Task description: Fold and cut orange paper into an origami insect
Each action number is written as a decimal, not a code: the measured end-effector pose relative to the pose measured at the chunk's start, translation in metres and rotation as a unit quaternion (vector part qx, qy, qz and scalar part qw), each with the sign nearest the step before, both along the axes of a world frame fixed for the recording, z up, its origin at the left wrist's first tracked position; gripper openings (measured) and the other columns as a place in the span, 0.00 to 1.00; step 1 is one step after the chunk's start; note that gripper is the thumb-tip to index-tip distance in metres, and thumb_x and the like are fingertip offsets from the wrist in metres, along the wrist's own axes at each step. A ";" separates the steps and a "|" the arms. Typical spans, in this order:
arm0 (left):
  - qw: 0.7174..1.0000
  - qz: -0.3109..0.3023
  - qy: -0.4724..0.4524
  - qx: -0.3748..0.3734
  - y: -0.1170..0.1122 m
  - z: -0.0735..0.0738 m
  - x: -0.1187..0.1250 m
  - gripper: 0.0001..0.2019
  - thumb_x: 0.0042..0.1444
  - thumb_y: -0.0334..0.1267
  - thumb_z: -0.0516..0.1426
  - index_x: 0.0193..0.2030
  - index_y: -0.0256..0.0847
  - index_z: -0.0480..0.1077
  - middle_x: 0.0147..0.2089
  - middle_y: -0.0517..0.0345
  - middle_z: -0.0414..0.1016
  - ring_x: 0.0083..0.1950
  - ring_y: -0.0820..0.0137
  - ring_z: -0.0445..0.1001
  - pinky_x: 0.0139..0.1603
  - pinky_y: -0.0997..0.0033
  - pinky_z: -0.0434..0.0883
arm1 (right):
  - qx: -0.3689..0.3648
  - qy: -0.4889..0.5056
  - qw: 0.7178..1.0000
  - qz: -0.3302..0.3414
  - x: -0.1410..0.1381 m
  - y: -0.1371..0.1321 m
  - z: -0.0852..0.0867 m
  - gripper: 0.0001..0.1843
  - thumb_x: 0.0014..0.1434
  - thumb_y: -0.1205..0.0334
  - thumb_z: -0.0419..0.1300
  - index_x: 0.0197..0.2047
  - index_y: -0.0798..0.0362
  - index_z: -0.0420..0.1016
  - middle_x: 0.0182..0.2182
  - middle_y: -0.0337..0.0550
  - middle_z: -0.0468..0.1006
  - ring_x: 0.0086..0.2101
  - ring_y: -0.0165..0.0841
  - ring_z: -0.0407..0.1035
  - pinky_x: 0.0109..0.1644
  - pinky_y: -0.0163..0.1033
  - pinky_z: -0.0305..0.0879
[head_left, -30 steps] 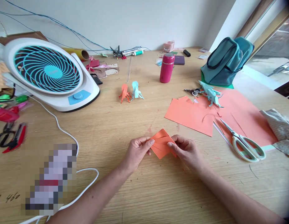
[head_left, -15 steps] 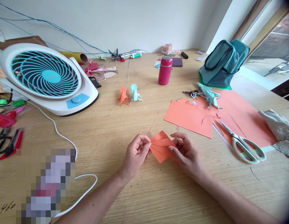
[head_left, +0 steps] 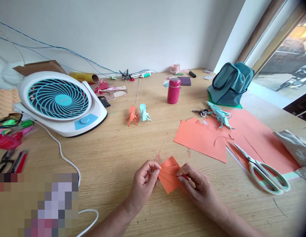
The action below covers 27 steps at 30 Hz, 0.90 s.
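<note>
Pale wooden tabletop [head_left: 148, 217] fills the room's near side, running back to a plain white wall, with a bright glass door off to the right.

Closest in, both hands are pinched onto the folded orange paper [head_left: 169, 178], which sits on the wood between them. The left hand [head_left: 143, 186] nips its left edge between thumb and fingertips; the right hand [head_left: 201, 191] presses fingertips on its right corner, fingers curled narrow.

Just left of the left hand, a white cable [head_left: 69, 164] loops across the table. Right of the right hand lie pale green scissors [head_left: 265, 174], blades resting on the big orange sheet [head_left: 204, 136].

Further out, beyond the hands, two small paper figures stand side by side, one orange [head_left: 131, 116], one light blue [head_left: 143, 113]. A larger teal paper creature [head_left: 220, 115] rests on the sheet's far edge, keys [head_left: 201, 112] beside it.

Far left, a white and teal fan [head_left: 60, 100] tilts back. Far centre, a pink flask [head_left: 173, 91] stands upright. Far right, a teal bag [head_left: 229, 84] slumps near the door. Clutter lines the wall, too small to tell.
</note>
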State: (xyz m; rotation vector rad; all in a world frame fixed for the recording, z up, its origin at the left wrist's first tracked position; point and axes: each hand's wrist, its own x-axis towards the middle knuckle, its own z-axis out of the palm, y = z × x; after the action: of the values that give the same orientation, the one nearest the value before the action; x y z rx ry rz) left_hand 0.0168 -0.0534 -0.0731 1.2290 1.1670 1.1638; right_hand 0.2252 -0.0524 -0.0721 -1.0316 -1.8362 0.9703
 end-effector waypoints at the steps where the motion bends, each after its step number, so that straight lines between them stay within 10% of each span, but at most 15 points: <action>1: 1.000 -0.001 0.002 0.000 0.000 0.001 0.000 0.12 0.62 0.47 0.58 0.36 0.40 0.68 0.31 0.62 0.68 0.26 0.77 0.65 0.25 0.79 0.66 | -0.002 0.000 1.000 -0.001 0.000 0.000 -0.001 0.07 0.70 0.64 0.53 0.40 0.49 0.70 0.31 0.38 0.72 0.31 0.30 0.67 0.37 0.34 0.62; 27: 0.984 0.005 0.139 0.108 -0.004 -0.004 -0.003 0.08 0.66 0.33 0.51 0.43 0.42 0.72 0.40 0.54 0.74 0.35 0.71 0.72 0.35 0.75 0.70 | -0.027 0.015 0.999 -0.022 0.002 0.007 -0.004 0.07 0.69 0.61 0.54 0.41 0.49 0.73 0.31 0.40 0.74 0.31 0.31 0.68 0.36 0.34 0.63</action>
State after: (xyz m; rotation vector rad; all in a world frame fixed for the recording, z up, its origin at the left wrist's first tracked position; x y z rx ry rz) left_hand 0.0142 -0.0571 -0.0769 1.5931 1.2748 1.1752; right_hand 0.2275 -0.0449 -0.0756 -1.0806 -1.7642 1.0073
